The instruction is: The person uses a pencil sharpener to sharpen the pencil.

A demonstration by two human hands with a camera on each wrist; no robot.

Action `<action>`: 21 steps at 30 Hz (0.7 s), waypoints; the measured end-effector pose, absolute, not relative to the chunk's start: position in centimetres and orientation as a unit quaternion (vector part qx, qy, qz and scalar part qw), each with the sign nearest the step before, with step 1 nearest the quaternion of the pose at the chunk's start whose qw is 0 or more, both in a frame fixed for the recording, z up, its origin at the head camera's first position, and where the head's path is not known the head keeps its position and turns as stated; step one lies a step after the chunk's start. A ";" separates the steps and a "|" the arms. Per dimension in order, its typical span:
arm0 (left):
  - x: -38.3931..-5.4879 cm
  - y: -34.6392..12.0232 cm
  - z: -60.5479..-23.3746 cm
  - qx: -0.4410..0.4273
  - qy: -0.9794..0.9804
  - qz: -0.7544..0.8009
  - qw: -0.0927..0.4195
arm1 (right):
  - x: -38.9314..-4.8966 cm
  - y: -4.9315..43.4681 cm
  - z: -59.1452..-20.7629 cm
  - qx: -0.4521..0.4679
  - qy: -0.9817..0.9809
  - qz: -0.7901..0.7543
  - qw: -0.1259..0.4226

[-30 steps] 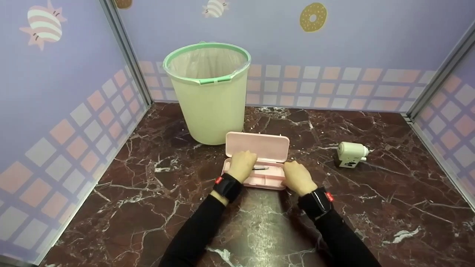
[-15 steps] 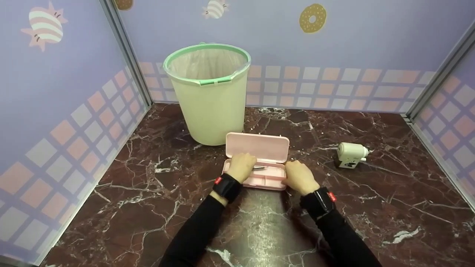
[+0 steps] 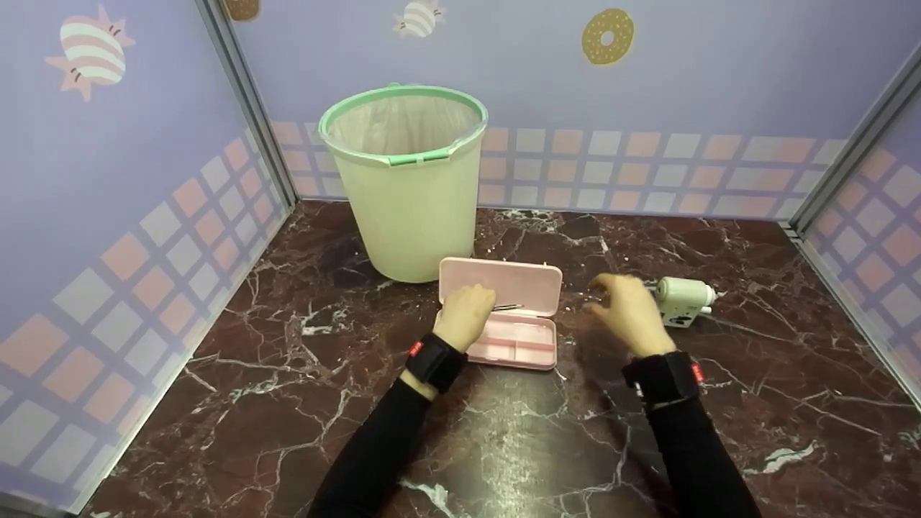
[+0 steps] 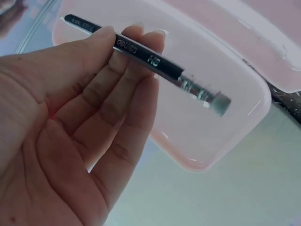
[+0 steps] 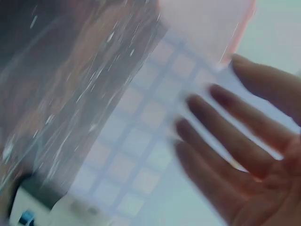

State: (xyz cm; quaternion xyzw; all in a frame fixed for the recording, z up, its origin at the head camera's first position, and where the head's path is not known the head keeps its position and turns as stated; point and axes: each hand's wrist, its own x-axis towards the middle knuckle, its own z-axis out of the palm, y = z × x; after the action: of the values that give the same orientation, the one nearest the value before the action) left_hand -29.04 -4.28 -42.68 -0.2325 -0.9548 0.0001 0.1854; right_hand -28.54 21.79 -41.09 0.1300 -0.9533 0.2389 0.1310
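Observation:
My left hand (image 3: 466, 315) pinches a dark pencil (image 4: 150, 60) between thumb and fingertips. In the left wrist view, the pencil shows HB lettering and a metal band with a pale eraser. It is raised over the pink pencil case (image 3: 536, 356), whose lid (image 3: 529, 284) stands up at the back; two divided front compartments show. My right hand (image 3: 633, 316) is to the right of the case, fingers spread and holding nothing. Just beyond it stands a small pale green device (image 3: 683, 293) with a white knob, which looks like a crank pencil sharpener, cut off at lower left in the right wrist view.
A tall pale green bin (image 3: 410, 216) with a green rim and a clear liner stands behind the case. Patterned panels (image 3: 719, 86) wall in the dark red marbled table (image 3: 288, 403) at the back and both sides.
My right hand has let go of the case's right edge and moved right, towards the green device. My left hand has lifted the pencil up out of the case.

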 end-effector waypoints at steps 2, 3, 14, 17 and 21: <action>-29.0 -4.3 -42.5 -0.233 -0.955 -0.002 0.184 | -29.2 23.5 -41.3 0.136 -0.942 0.258 0.168; -29.0 -4.3 -42.5 -0.233 -0.955 -0.002 0.184 | -29.5 24.5 -41.4 0.134 -0.937 0.265 0.187; -29.0 -4.5 -42.0 -0.225 -0.959 -0.023 0.170 | -30.3 32.2 -44.1 0.073 -0.944 0.268 0.179; -29.1 -4.6 -41.9 -0.219 -0.960 -0.022 0.172 | -30.4 32.6 -44.4 0.073 -0.951 0.259 0.153; -29.2 -4.6 -41.9 -0.218 -0.960 -0.027 0.176 | -30.5 32.7 -44.8 0.067 -0.951 0.255 0.163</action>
State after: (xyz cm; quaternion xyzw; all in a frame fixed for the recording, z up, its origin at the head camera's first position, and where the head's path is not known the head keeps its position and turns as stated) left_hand -29.16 -4.60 -41.93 -0.2176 -0.9597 -0.0275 0.1756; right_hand -30.45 32.73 -44.76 0.0675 -0.9507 0.2551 0.1629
